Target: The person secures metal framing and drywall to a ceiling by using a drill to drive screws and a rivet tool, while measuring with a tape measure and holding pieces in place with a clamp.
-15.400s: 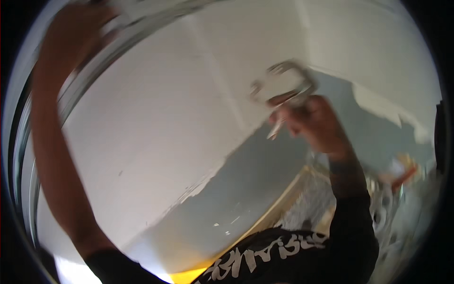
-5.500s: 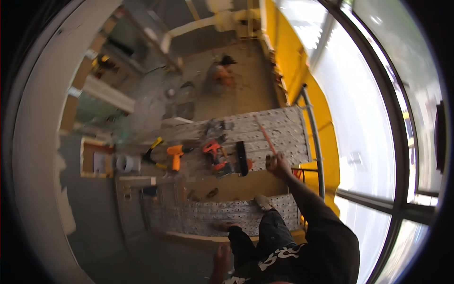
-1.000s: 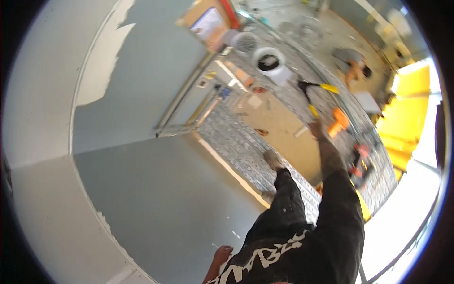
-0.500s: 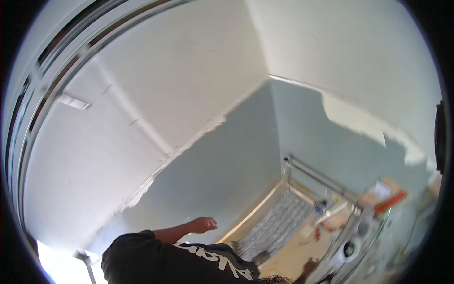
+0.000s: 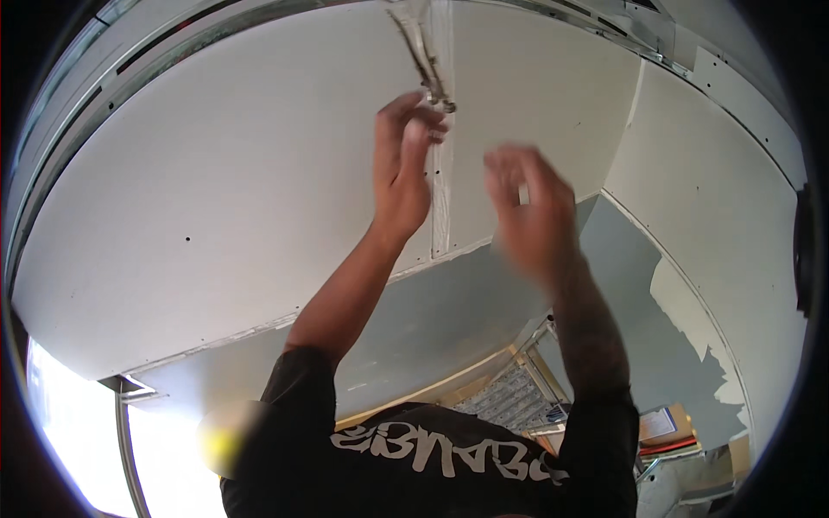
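Observation:
My left hand (image 5: 406, 177) is raised against the white panel overhead, its fingers bent around the lower end of a slender two-armed metal thing (image 5: 425, 62). The upper part of that thing is blurred, so its exact kind does not show. To the right of it, my right hand (image 5: 534, 207) is raised too, smeared by motion. Its thumb and curved fingers stand apart with nothing visible between them. Behind the hands runs a pale joint strip (image 5: 441, 203) between two white panels (image 5: 259, 173).
Metal rails (image 5: 587, 24) edge the panels at the top. Below them is a grey-blue wall (image 5: 432, 298) with ragged pale patches at the right. A bright opening (image 5: 78, 432) lies at lower left, with a blurred yellow object (image 5: 223, 445) nearby. A cardboard box (image 5: 678, 425) sits at lower right.
My view has swung upward and levelled out. Both hands have risen from low in the picture to the overhead panels. The slender metal thing has come into sight at my left hand.

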`<move>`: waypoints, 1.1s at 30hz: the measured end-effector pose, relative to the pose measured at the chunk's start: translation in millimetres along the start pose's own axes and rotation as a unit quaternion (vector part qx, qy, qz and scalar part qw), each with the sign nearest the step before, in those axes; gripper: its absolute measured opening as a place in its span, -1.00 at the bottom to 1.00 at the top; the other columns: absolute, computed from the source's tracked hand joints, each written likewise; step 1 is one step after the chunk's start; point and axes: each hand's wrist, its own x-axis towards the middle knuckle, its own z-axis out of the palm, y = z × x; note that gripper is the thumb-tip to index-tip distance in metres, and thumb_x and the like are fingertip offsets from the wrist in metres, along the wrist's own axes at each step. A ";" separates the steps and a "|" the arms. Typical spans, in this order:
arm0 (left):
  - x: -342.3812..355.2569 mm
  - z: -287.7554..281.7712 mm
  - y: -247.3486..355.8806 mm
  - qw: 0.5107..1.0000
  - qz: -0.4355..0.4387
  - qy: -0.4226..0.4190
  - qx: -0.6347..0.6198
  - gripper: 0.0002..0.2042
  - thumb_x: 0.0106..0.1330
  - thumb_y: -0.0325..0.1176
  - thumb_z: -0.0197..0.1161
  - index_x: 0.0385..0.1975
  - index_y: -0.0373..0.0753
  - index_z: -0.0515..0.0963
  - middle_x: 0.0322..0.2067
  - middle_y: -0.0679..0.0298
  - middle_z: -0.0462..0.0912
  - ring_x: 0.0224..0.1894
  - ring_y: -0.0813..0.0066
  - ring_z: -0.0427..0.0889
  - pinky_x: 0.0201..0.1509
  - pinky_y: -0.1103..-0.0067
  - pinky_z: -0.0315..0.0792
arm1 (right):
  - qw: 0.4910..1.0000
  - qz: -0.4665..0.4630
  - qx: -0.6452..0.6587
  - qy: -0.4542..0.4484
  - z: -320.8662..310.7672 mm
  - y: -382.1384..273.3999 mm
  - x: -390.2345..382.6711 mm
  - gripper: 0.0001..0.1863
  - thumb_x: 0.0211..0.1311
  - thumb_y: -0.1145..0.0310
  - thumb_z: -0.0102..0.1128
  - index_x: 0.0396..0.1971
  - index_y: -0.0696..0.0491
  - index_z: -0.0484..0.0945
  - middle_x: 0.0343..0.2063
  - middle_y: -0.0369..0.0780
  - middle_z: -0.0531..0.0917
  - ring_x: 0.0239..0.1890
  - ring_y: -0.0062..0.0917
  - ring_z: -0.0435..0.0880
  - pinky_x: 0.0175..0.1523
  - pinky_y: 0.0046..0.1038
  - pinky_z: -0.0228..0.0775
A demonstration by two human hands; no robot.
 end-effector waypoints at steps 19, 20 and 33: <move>53.1 -15.4 -35.0 0.962 0.195 0.005 0.191 -0.88 0.43 -0.42 0.09 -0.28 -0.34 0.50 -0.50 0.06 0.59 -0.53 0.14 0.57 -0.40 0.43 0.48 | 0.984 -0.009 -0.175 -0.028 53.4 -35.4 105.3 -0.71 0.45 0.18 0.05 -0.27 0.13 0.34 -0.54 -0.08 0.66 -0.52 -0.22 0.72 -0.44 -0.29 0.55; 55.1 -18.9 -35.0 0.956 0.202 -0.009 0.212 -0.92 0.38 -0.45 0.13 -0.32 -0.33 0.49 -0.51 0.03 0.58 -0.54 0.03 0.56 -0.43 0.39 0.48 | 0.982 -0.005 -0.185 -0.036 52.7 -35.9 107.0 -0.68 0.44 0.15 0.07 -0.26 0.13 0.32 -0.58 -0.06 0.64 -0.52 -0.16 0.70 -0.45 -0.23 0.52; 57.9 -37.3 -2.1 0.902 0.167 -0.075 0.390 -0.80 0.22 -0.57 0.14 -0.18 -0.31 0.37 -0.52 -0.04 0.59 -0.48 -0.14 0.59 -0.43 0.22 0.48 | 0.972 -0.130 -0.195 0.016 55.2 -18.3 111.4 -0.66 0.37 0.15 0.19 -0.35 0.11 0.34 -0.70 -0.14 0.61 -0.67 -0.35 0.69 -0.62 -0.45 0.48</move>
